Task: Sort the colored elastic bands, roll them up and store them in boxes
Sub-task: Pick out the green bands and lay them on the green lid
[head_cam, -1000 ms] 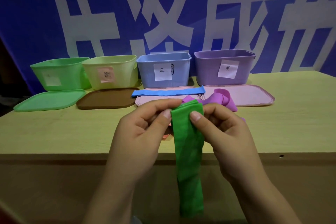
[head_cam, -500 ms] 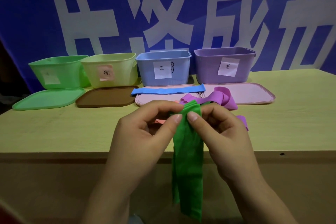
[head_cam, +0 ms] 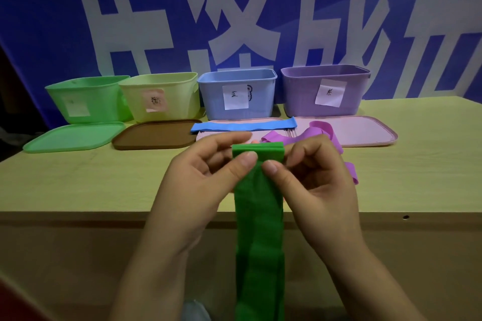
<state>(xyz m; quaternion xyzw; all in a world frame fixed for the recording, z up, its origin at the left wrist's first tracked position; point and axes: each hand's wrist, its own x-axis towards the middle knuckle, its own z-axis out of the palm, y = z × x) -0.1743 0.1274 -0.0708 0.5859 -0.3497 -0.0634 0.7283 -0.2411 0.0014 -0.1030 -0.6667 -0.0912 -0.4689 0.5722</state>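
Since a second ago the top of the green band (head_cam: 258, 216) has gone from a single pinched end to a short flat fold with layered edges showing between the fingers, so the roll is started. The left hand (head_cam: 206, 182) and the right hand (head_cam: 315, 185) both pinch that folded top, thumbs in front and fingers curled behind it, while the rest of the band hangs straight down past the front edge of the table (head_cam: 104, 185) and out of the bottom of view. It is held in the air, just in front of the purple band (head_cam: 323, 133), which lies loose across the pink lid (head_cam: 365, 133); the blue band (head_cam: 242, 126) lies flat in front of the blue box (head_cam: 237, 94). To roll well, I judge each turn should be kept square to the band's edges — thumbs pushing evenly, fingers catching the roll behind — because slack or a skewed first fold would probably make it cone out sideways. The hanging tail gives gentle tension; letting it twist could spoil the roll. The green box (head_cam: 86, 99) at far left, with its green lid (head_cam: 73, 135) off, looks like the destination.
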